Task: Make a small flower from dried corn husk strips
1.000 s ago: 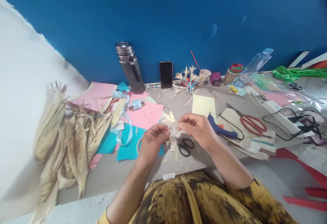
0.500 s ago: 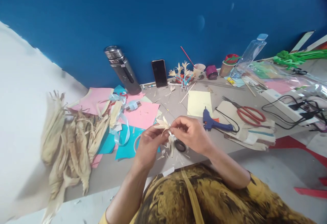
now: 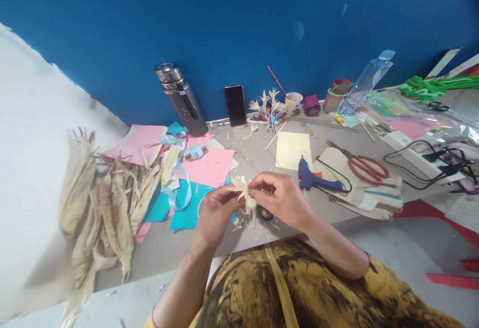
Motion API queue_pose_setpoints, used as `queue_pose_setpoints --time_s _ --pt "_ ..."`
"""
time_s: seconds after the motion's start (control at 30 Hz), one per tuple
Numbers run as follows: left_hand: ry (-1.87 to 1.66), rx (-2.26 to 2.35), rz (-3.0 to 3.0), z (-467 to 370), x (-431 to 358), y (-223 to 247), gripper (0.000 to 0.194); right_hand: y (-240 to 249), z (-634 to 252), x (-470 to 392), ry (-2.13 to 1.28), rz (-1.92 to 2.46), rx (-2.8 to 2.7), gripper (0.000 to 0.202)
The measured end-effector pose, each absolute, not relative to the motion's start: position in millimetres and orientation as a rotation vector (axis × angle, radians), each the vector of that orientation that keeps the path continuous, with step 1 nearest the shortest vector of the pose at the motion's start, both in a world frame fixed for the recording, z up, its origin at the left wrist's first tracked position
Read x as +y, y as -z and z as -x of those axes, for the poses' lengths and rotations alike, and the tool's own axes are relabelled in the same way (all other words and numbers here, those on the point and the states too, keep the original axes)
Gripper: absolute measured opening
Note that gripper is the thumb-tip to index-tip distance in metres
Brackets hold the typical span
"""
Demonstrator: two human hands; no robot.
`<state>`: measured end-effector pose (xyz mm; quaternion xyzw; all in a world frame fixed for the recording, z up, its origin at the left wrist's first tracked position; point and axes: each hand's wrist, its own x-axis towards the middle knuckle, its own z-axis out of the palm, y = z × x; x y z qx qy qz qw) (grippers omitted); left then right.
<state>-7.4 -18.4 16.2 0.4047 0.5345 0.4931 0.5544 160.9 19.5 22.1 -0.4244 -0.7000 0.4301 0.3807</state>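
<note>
Delicately, the left grip (image 3: 217,217) and right grip (image 3: 282,200) were each closed on a pale flower (image 3: 242,187), held above the bench (image 3: 149,255) near a dark scissor handle (image 3: 265,213). Too hard a pinch might have torn its thin petals; too loose a hold might have let it drop.

A craft workspace is shown, set up on a grey surface (image 3: 262,161) against a blue painted wall (image 3: 239,28). It is marked as such by the dried, pale corn husks (image 3: 112,213) heaped at one end, the pink paper sheets (image 3: 209,165), the blue glue gun (image 3: 318,180), the red-handled metal scissors (image 3: 364,165) and the small husk flowers on blue-wrapped stems (image 3: 270,108). Whether it is housed in a home or a workshop cannot be told.
</note>
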Motion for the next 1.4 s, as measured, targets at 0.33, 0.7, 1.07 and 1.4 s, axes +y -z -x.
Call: queue_pose_setpoints --time_s 0.33,0.7,1.07,1.4 --pt "-1.231 1.094 -0.674 0.7 -19.8 -16.4 0.02 -20.3 -153.6 12.7 -0.673 1.013 -1.762 0.013" --pt "-1.431 0.855 -0.528 -19.6 -26.3 -5.7 0.034 -21.8 -144.9 16.6 0.072 1.012 -1.868 0.024" --pt "-1.576 0.981 -0.469 -26.4 -14.7 -11.9 0.019 -9.1 -132.1 21.6 0.021 0.981 -1.911 0.019" --pt "-1.543 0.969 -0.418 -23.1 -9.9 -11.1 0.016 -6.0 -131.9 25.1 -0.049 0.883 -1.943 0.015"
